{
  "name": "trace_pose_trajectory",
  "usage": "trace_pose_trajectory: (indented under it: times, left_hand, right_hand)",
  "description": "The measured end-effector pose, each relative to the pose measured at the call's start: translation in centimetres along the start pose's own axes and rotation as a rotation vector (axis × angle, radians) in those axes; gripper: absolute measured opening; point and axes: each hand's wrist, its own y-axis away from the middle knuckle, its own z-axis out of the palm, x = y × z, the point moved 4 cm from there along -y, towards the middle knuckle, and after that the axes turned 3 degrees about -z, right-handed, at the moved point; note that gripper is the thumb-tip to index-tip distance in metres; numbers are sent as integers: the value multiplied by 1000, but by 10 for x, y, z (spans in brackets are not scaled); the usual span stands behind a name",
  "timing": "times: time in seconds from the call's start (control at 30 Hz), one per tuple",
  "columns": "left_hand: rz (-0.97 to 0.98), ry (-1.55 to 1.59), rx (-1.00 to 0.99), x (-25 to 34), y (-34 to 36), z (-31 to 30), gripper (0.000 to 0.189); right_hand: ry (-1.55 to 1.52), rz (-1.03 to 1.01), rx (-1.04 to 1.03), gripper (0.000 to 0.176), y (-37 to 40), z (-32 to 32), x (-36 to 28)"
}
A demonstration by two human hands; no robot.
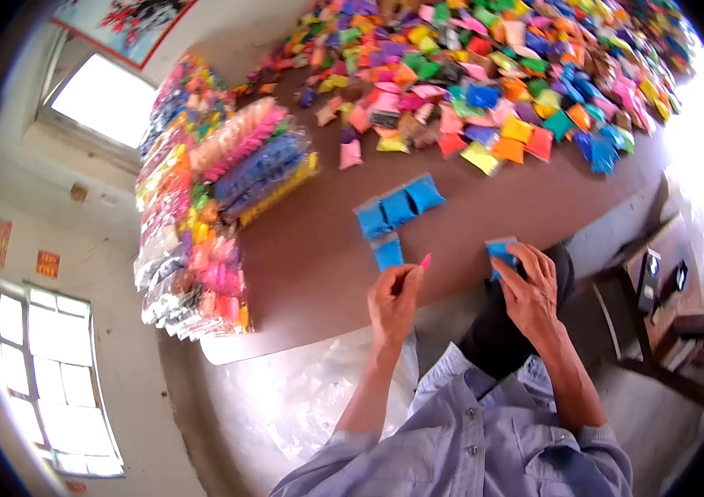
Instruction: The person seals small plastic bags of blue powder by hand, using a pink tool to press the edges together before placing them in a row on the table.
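My left hand (395, 300) is closed in a pinch near the table's front edge, with a small pink piece (426, 262) showing at its fingertips. Just beyond it, several blue packets (397, 209) lie in a short row, and one more blue packet (388, 253) sits below the row's left end. To the right, my right hand (528, 286) has its fingers on another blue packet (501, 250) at the table edge. The thumb and fingers partly cover that packet.
A large heap of colourful packets (518, 128) spreads over the far side of the brown table (311, 273). Bundled, stacked packets (261, 170) line the left side. A wooden stand (673, 273) with dark objects is at the right. Clear plastic (286, 398) lies below the table.
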Motion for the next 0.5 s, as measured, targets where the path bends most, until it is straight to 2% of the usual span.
trace_pose_trajectory:
  times: [0.1, 0.2, 0.37, 0.5]
  left_hand:
    - [41, -117, -189, 3, 4, 38, 16]
    - [51, 21, -286, 9, 4, 62, 13]
    - [150, -160, -375, 16, -1, 84, 14]
    - [207, -226, -412, 14, 1, 91, 16]
  right_hand:
    - [-17, 46, 76, 49, 17, 5, -6]
    - [-47, 101, 107, 54, 28, 9, -5]
    - [-72, 49, 157, 60, 31, 9, -4]
    - [-111, 55, 151, 58, 32, 7, -3]
